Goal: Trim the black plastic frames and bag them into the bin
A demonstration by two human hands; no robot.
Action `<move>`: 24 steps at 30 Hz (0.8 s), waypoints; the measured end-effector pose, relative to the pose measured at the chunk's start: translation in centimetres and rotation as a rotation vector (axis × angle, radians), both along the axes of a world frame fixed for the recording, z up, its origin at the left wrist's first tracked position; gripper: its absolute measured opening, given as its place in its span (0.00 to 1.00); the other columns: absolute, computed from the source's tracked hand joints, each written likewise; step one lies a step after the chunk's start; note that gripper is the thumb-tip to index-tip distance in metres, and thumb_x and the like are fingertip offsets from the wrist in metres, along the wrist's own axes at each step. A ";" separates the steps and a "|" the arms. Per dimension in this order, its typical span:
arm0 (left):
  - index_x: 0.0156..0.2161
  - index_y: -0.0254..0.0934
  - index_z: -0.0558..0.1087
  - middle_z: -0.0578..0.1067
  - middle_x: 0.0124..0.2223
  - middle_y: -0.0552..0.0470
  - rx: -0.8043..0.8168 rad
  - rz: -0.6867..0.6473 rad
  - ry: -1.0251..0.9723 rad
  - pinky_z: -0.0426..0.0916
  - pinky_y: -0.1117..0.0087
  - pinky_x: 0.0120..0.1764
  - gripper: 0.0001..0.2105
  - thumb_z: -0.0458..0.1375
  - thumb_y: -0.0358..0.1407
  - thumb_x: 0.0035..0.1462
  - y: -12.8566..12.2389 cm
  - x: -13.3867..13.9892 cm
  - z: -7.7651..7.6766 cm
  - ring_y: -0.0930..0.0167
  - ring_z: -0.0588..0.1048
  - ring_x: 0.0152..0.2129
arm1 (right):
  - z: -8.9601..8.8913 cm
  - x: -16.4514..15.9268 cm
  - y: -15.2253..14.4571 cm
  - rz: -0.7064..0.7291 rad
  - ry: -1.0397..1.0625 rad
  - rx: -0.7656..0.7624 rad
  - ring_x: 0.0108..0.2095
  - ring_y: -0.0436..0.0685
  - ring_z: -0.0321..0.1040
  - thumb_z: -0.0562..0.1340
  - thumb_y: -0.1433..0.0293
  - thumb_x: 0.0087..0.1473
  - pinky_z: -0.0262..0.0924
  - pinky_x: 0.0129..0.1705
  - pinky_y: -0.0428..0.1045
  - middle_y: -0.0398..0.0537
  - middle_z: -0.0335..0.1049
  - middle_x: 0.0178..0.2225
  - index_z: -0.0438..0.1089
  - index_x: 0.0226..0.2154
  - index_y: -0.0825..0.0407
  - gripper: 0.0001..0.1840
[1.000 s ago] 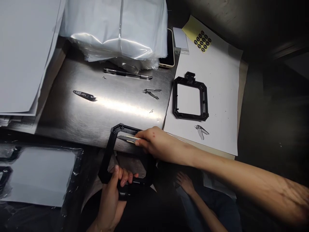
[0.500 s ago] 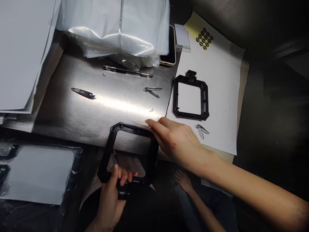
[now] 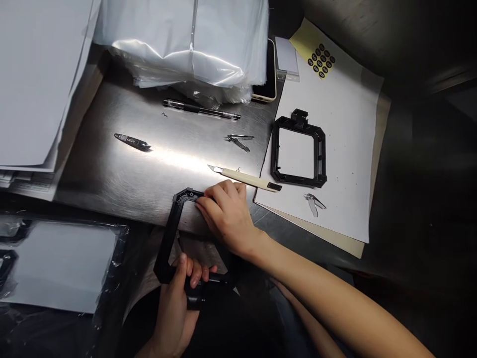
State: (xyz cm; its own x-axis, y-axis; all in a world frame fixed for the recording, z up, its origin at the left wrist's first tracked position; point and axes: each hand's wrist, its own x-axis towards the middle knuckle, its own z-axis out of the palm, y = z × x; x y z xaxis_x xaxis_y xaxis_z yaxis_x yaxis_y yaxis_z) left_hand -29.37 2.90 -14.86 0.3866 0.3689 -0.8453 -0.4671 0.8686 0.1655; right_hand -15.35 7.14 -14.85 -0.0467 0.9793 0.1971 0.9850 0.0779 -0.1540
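Note:
A black plastic frame (image 3: 169, 238) with cut corners is held above the table's near edge. My left hand (image 3: 175, 293) wraps round its lower side, thumb on top. On its upper bar, near the right end, my right hand (image 3: 231, 214) pinches with curled fingers; the frame's right side is hidden behind that hand. Just beyond my right hand lies a craft knife (image 3: 246, 177) with a cream handle, its blade pointing left. A second black frame (image 3: 276, 149) with a small block on top lies on white paper to the right.
Small nippers (image 3: 238, 141) and a pen (image 3: 201, 109) lie on the metal table (image 3: 149, 189), with a dark pen-shaped tool (image 3: 132, 142) at left. More nippers (image 3: 315, 204) rest on the paper (image 3: 350, 149). Clear bags (image 3: 186, 44) are stacked behind. Someone's bare limb (image 3: 298, 311) shows below.
My right hand has let go of the craft knife, which now lies on the table. It has moved left and taken hold of the frame's upper bar. My left hand keeps its grip.

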 end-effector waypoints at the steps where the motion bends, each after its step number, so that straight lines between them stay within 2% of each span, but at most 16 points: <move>1: 0.14 0.36 0.60 0.57 0.15 0.59 0.005 0.000 0.004 0.65 0.63 0.38 0.17 0.52 0.40 0.51 0.0 0.1 0.0 0.74 0.61 0.18 | 0.0 0.0 0.1 0.004 -0.004 -0.011 0.30 0.54 0.51 0.56 0.75 0.50 0.41 0.32 0.50 0.46 0.64 0.26 0.67 0.25 0.55 0.06; 6: 0.15 0.36 0.61 0.57 0.15 0.59 0.025 -0.012 0.053 0.64 0.65 0.37 0.17 0.51 0.37 0.52 0.3 0.4 0.7 0.75 0.60 0.18 | 0.3 0.0 0.4 0.012 -0.016 -0.084 0.31 0.54 0.51 0.53 0.75 0.51 0.39 0.32 0.51 0.46 0.64 0.27 0.65 0.26 0.55 0.07; 12: 0.16 0.36 0.61 0.57 0.15 0.59 0.036 -0.017 0.054 0.65 0.64 0.37 0.16 0.51 0.38 0.52 0.2 0.4 0.5 0.75 0.60 0.18 | -0.1 -1.0 0.8 -0.002 -0.017 -0.052 0.30 0.55 0.51 0.52 0.77 0.50 0.41 0.33 0.53 0.48 0.64 0.27 0.64 0.25 0.57 0.07; 13: 0.16 0.36 0.60 0.57 0.15 0.59 0.046 -0.014 0.050 0.65 0.64 0.36 0.17 0.51 0.38 0.53 0.2 0.3 0.4 0.75 0.60 0.18 | 0.1 -1.1 1.0 -0.014 0.043 -0.050 0.30 0.55 0.52 0.52 0.77 0.50 0.42 0.33 0.53 0.49 0.64 0.27 0.64 0.25 0.57 0.07; 15: 0.16 0.36 0.60 0.57 0.16 0.59 0.050 -0.017 0.042 0.65 0.66 0.35 0.17 0.50 0.38 0.53 0.2 0.3 0.3 0.75 0.60 0.18 | 1.3 -1.1 1.3 -0.047 0.305 -0.029 0.31 0.54 0.54 0.51 0.76 0.52 0.46 0.34 0.53 0.48 0.63 0.28 0.62 0.25 0.56 0.08; 18: 0.16 0.36 0.60 0.57 0.16 0.58 0.051 -0.013 0.032 0.65 0.67 0.35 0.17 0.49 0.38 0.54 0.2 0.2 0.4 0.75 0.60 0.19 | 4.8 0.3 1.2 -0.095 0.826 -0.015 0.32 0.51 0.57 0.50 0.73 0.54 0.53 0.34 0.48 0.45 0.60 0.29 0.58 0.26 0.54 0.07; 19: 0.16 0.36 0.60 0.57 0.16 0.58 0.049 -0.012 0.024 0.65 0.67 0.36 0.17 0.49 0.38 0.54 0.2 0.1 0.4 0.75 0.60 0.19 | 6.1 1.0 0.8 -0.078 0.930 -0.074 0.32 0.50 0.58 0.50 0.73 0.54 0.54 0.34 0.47 0.45 0.60 0.30 0.58 0.26 0.54 0.07; 21: 0.16 0.35 0.60 0.58 0.16 0.58 0.031 -0.008 0.003 0.64 0.65 0.39 0.17 0.49 0.37 0.54 0.2 0.1 0.5 0.75 0.61 0.19 | 8.1 2.7 -0.6 0.025 0.941 -0.339 0.31 0.49 0.59 0.51 0.74 0.54 0.56 0.33 0.46 0.44 0.61 0.28 0.60 0.26 0.53 0.07; 23: 0.17 0.35 0.61 0.59 0.16 0.58 -0.004 0.001 -0.017 0.64 0.65 0.39 0.16 0.49 0.37 0.54 0.3 -0.1 0.6 0.76 0.61 0.19 | 8.8 3.8 -2.8 0.135 0.729 -0.602 0.34 0.51 0.59 0.51 0.77 0.52 0.56 0.35 0.47 0.45 0.63 0.31 0.63 0.31 0.52 0.08; 24: 0.17 0.36 0.62 0.59 0.15 0.59 -0.023 0.009 -0.030 0.64 0.65 0.39 0.16 0.50 0.38 0.54 0.4 -0.3 0.7 0.75 0.62 0.18 | 8.6 4.1 -4.1 0.177 0.581 -0.667 0.37 0.54 0.59 0.51 0.78 0.51 0.56 0.37 0.50 0.48 0.64 0.35 0.63 0.36 0.52 0.11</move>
State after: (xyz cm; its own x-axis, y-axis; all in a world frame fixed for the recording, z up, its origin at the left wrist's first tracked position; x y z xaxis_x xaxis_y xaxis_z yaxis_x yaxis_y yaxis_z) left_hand -29.63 3.34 -14.18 0.4086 0.3528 -0.8418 -0.4789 0.8680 0.1314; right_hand -11.29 3.08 -6.21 -0.2782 0.8864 -0.3699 0.7198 -0.0626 -0.6913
